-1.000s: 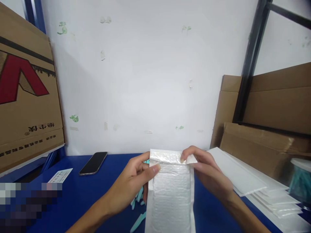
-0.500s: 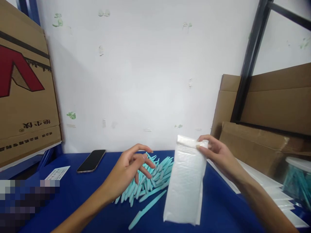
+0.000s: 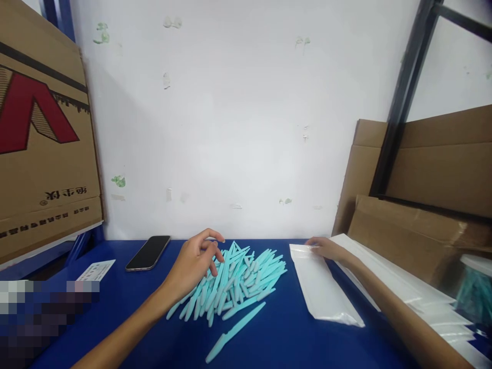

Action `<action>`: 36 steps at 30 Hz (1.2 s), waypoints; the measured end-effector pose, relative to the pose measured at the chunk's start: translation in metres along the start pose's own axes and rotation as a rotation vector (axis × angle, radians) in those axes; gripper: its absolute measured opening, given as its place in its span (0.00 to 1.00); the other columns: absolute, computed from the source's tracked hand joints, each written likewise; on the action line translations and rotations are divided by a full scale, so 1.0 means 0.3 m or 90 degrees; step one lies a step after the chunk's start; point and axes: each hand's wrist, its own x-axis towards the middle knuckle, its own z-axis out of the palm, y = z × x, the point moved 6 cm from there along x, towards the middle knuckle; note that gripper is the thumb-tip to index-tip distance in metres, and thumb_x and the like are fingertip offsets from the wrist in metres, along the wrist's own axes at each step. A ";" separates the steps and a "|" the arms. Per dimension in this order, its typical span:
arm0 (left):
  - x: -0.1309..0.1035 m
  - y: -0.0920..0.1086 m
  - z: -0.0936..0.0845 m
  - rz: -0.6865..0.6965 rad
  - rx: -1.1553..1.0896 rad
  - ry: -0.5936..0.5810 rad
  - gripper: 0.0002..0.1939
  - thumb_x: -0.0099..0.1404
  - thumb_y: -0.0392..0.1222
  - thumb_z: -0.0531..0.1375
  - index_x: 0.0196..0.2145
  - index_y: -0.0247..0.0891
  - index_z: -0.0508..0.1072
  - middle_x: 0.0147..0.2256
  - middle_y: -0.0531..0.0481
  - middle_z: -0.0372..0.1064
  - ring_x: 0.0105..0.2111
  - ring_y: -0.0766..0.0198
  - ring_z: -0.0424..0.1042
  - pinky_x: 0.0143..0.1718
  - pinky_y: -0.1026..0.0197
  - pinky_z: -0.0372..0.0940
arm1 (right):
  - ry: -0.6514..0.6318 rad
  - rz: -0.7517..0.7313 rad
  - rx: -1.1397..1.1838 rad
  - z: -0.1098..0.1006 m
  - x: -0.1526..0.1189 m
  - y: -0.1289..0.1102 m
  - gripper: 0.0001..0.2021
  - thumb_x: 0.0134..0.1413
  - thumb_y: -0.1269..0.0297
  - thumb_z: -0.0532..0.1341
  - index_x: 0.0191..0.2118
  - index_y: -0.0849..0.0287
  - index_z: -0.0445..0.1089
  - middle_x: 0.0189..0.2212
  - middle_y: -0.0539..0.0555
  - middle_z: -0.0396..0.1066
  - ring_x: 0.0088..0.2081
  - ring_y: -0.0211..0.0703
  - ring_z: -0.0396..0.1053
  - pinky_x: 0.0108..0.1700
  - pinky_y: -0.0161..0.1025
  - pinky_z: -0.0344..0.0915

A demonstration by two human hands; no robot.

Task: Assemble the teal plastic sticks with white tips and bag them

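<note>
A pile of slim turquoise eyebrow razors lies on the blue table. One single razor lies apart, in front of the pile. My left hand is over the pile's left edge, fingers loosely bent and apart, holding nothing. To the right of the pile, a white padded envelope lies flat on the table, tilted toward the lower right. My right hand grips its upper right corner, with the fingertips partly hidden.
A phone and a printed card lie at the left. Stacked white envelopes line the right side, beside a clear tub of turquoise items. Cardboard boxes stand left and right.
The padded envelope, upright in my right hand before, has been lowered flat onto the table, further right. My left hand has shifted slightly left, away from the pile's middle.
</note>
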 end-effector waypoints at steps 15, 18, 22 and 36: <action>0.027 -0.058 -0.041 0.039 0.185 0.049 0.10 0.67 0.41 0.48 0.39 0.42 0.69 0.25 0.56 0.71 0.18 0.65 0.67 0.22 0.64 0.60 | 0.081 -0.152 -0.243 0.135 -0.016 -0.086 0.16 0.65 0.63 0.48 0.48 0.52 0.71 0.39 0.57 0.69 0.38 0.47 0.69 0.40 0.40 0.61; 0.031 -0.067 -0.054 0.041 0.227 0.061 0.10 0.67 0.41 0.48 0.38 0.41 0.69 0.25 0.56 0.71 0.18 0.65 0.67 0.21 0.63 0.58 | 0.075 -0.171 -0.254 0.141 -0.026 -0.086 0.18 0.67 0.58 0.46 0.52 0.48 0.69 0.40 0.56 0.69 0.39 0.48 0.69 0.42 0.42 0.62; 0.028 -0.082 -0.062 0.074 0.359 0.068 0.12 0.68 0.39 0.47 0.39 0.42 0.69 0.24 0.55 0.71 0.19 0.64 0.66 0.23 0.62 0.55 | 0.063 -0.187 -0.259 0.143 -0.033 -0.083 0.19 0.68 0.57 0.45 0.53 0.45 0.69 0.41 0.56 0.69 0.41 0.49 0.69 0.45 0.44 0.63; 0.034 -0.113 -0.061 0.163 0.659 0.055 0.11 0.69 0.38 0.47 0.41 0.42 0.68 0.28 0.52 0.73 0.25 0.60 0.71 0.27 0.61 0.51 | 0.238 -0.117 -0.309 -0.037 -0.058 -0.055 0.21 0.67 0.56 0.45 0.48 0.57 0.72 0.45 0.62 0.70 0.46 0.53 0.69 0.48 0.47 0.63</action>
